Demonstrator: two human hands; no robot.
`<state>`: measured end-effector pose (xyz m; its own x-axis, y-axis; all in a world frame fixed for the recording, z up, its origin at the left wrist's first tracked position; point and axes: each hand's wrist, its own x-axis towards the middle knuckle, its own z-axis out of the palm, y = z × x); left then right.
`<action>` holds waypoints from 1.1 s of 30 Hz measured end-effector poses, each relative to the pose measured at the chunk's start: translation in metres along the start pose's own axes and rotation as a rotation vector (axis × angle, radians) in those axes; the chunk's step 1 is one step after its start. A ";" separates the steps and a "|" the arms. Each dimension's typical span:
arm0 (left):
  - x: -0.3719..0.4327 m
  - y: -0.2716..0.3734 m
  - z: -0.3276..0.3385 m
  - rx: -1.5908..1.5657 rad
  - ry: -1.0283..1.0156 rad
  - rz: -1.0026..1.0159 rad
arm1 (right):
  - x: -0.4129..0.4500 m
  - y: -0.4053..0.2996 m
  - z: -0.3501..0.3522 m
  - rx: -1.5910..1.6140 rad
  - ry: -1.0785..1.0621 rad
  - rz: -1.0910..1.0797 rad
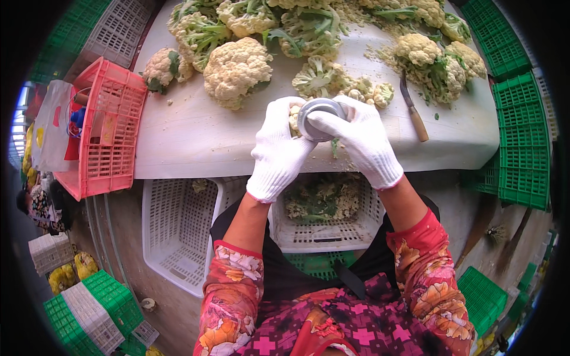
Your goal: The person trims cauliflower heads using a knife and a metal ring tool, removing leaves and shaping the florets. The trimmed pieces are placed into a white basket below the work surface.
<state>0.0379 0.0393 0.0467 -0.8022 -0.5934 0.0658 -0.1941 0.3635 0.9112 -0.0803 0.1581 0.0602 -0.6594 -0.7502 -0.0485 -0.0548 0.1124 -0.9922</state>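
Note:
My left hand (278, 153) and my right hand (369, 142), both in white knitted gloves, meet over the table's front part around a round grey ring-shaped object (321, 106). My right thumb lies across its opening, and my left fingers close against its left side. A bit of cauliflower (294, 121) shows between my left hand and the ring; whether the hand grips it is hidden. Just beyond lie a cut cauliflower piece (317, 79) and small florets (383, 95). A large cauliflower head (238, 71) sits to the left. To the right rests a curved knife with a wooden handle (417, 124).
More cauliflower (307, 29) covers the far side of the white-covered table (191, 142). A pink crate (111, 129) stands at its left edge, green crates (523, 138) at its right. Below are a white crate (180, 240) and another crate (327, 242) holding trimmings.

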 end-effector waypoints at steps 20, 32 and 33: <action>0.000 0.007 0.009 -0.512 -0.288 -0.262 | 0.004 0.018 -0.020 0.540 0.064 0.214; 0.005 -0.018 0.011 -1.007 -0.351 -0.283 | 0.001 0.016 -0.029 0.494 0.028 0.268; 0.005 -0.018 0.012 -1.023 -0.339 -0.271 | 0.000 0.015 -0.029 0.484 0.030 0.257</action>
<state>0.0307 0.0388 0.0261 -0.9469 -0.2796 -0.1589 0.0454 -0.6055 0.7946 -0.1031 0.1786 0.0489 -0.6277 -0.7184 -0.2998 0.4571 -0.0283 -0.8890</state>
